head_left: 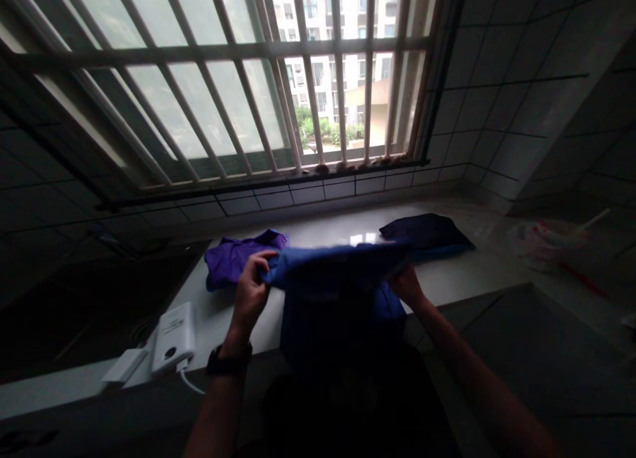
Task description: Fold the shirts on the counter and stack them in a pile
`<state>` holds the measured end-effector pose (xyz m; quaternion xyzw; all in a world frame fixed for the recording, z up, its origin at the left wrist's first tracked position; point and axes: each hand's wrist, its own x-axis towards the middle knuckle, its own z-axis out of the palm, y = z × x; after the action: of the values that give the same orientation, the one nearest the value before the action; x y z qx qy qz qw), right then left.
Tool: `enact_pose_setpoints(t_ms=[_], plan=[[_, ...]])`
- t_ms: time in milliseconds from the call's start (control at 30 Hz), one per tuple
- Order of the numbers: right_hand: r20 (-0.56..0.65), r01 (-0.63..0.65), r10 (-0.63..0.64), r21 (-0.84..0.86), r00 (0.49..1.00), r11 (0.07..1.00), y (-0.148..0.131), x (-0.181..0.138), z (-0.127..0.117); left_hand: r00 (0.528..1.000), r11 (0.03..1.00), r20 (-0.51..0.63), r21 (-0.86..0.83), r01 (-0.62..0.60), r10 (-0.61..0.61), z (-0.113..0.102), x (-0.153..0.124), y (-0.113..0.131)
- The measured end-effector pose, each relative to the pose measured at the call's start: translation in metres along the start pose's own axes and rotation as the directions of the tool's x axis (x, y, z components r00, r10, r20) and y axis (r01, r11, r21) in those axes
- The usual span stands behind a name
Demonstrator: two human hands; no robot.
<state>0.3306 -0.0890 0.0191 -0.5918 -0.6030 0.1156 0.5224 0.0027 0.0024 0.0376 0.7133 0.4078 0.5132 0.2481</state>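
The left hand (251, 292) pinched one top corner of the blue cloth (338, 292), the right hand (407, 287) clenched the other, holding it spread above the bench (338, 232) edge near a purple cloth (233, 259). Folding seemed in hand; a neat fold would need level corners.

This looks like a kitchen in a home, up in a flat. White tiles (507, 100) cover the far and right walls. A long pale counter (342, 231) runs under a big window with bars (278, 80). Tall apartment blocks (342, 20) show outside. What looks like a dark stove top (99, 299) sits on the left. A purple cloth (233, 259) and a blue cloth (338, 266) lie on the counter.
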Motion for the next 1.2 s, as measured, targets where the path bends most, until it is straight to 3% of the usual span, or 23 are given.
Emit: enact_pose_setpoints(t_ms=[33, 100, 200, 300, 433, 600, 700, 767, 867, 967, 1067, 1200], plan=[[0.067, -0.034, 0.034, -0.002, 0.997, 0.999, 0.009, -0.029, 0.003, 0.995, 0.998, 0.084, 0.024, 0.058, -0.06, 0.002, -0.03, -0.008], [0.175, -0.067, 0.066, 0.002, 0.982, 0.998, 0.022, -0.074, 0.011, 0.94, 0.983, 0.294, 0.111, 0.149, -0.176, 0.01, -0.079, -0.023], [0.289, -0.103, 0.108, -0.031, 0.951, 0.994, 0.032, -0.106, 0.02, 0.891, 0.966, 0.404, 0.227, 0.124, -0.209, 0.022, -0.114, -0.043], [0.306, -0.107, 0.126, -0.078, 0.944, 0.991, 0.04, -0.104, 0.022, 0.886, 0.961, 0.432, 0.271, 0.048, -0.166, 0.029, -0.109, -0.057], [0.343, -0.101, 0.136, -0.117, 0.929, 0.988, 0.059, -0.069, 0.027, 0.862, 0.945, 0.48, 0.327, -0.003, -0.163, 0.042, -0.071, -0.067], [0.358, -0.12, 0.153, -0.113, 0.921, 0.986, 0.063, 0.002, 0.036, 0.865, 0.91, 0.443, 0.414, 0.035, -0.235, 0.071, -0.008, -0.06], [0.328, -0.099, 0.115, -0.067, 0.938, 0.993, 0.05, 0.025, 0.027, 0.892, 0.909, 0.393, 0.414, 0.044, -0.223, 0.069, 0.014, -0.048], [0.266, -0.042, 0.039, 0.005, 0.963, 0.999, 0.046, 0.019, 0.015, 0.928, 0.929, 0.332, 0.367, 0.037, -0.168, 0.056, 0.011, -0.041], [0.189, -0.006, -0.007, 0.066, 0.982, 0.998, 0.052, -0.02, -0.005, 0.963, 0.969, 0.25, 0.244, 0.042, -0.105, 0.03, -0.02, -0.036], [0.223, -0.04, 0.052, -0.056, 0.973, 0.998, 0.069, -0.066, -0.016, 0.929, 0.971, 0.337, 0.224, 0.077, -0.152, 0.015, -0.06, -0.044], [0.304, -0.02, 0.088, -0.219, 0.949, 0.976, 0.082, -0.089, -0.014, 0.892, 0.957, 0.42, 0.285, 0.045, -0.167, 0.018, -0.088, -0.059], [0.325, -0.025, 0.14, -0.334, 0.935, 0.942, 0.091, -0.071, -0.001, 0.905, 0.925, 0.397, 0.38, -0.008, -0.155, 0.037, -0.086, -0.073]])
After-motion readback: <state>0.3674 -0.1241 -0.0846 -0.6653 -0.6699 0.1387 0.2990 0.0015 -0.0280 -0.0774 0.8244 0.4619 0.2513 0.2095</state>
